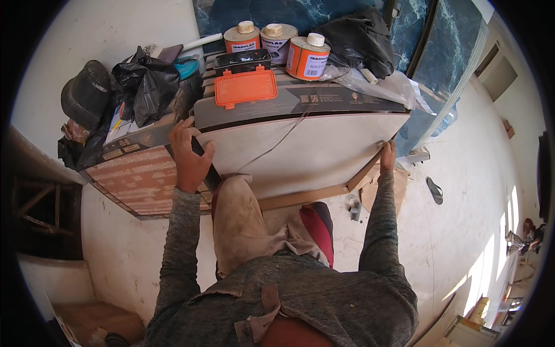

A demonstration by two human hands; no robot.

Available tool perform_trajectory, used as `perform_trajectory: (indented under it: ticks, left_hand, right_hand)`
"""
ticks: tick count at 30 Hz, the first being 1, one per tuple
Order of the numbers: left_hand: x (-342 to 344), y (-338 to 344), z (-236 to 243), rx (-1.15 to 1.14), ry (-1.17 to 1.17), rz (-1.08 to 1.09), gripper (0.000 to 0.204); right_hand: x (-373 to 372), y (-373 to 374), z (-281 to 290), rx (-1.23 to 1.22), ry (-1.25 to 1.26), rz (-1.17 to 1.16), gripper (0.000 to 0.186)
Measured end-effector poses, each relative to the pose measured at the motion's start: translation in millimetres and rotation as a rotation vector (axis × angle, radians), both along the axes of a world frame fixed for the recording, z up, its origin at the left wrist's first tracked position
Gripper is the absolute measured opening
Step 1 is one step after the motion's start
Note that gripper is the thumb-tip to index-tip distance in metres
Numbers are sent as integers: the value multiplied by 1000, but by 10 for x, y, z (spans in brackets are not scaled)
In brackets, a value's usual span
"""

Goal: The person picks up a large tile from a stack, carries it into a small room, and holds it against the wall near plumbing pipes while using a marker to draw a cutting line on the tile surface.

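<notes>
A large, pale rectangular tile (300, 150) leans upright before me, its long top edge against a dark printed carton (347, 103). At its upper left corner, my left hand (192, 153) curls its fingers over the edge, with the thumb toward the face. My right hand (388, 155) grips the opposite edge near the upper right corner; its far fingers are hidden behind. A dark thin cord (283, 139) hangs across the tile's face. My knee (237, 194) is close to the lower left of the tile, where brown cardboard (300, 199) runs along the bottom.
Several cans, one an orange can (309, 58), stand on the cartons beside an orange-lidded case (245, 88) and black plastic bags (361, 37). Left are a dark cap (87, 95) and a brick-patterned carton (136, 176). A flip-flop (434, 191) lies on the floor at right.
</notes>
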State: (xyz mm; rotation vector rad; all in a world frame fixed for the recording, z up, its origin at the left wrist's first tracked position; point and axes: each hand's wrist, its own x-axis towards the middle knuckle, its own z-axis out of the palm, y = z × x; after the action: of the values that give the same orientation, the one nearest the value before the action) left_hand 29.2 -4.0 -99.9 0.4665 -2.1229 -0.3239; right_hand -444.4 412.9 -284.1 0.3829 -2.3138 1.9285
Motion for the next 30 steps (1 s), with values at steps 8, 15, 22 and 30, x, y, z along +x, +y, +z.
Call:
perform_trajectory:
  ticks: [8, 15, 22, 30]
  left_hand:
    - [274, 298, -239, 441, 152, -95, 32]
    - [300, 522, -999, 1022, 296, -427, 26]
    - [417, 651, -918, 899, 272, -316, 34]
    - [855, 682, 929, 859, 172, -253, 39]
  right_hand:
    - [234, -50, 95, -360, -209, -96, 64]
    - [212, -178, 7, -564, -7, -257, 67]
    - [116, 155, 32, -454, 116, -250, 56]
    - [1024, 334, 1738, -361, -98, -445, 45]
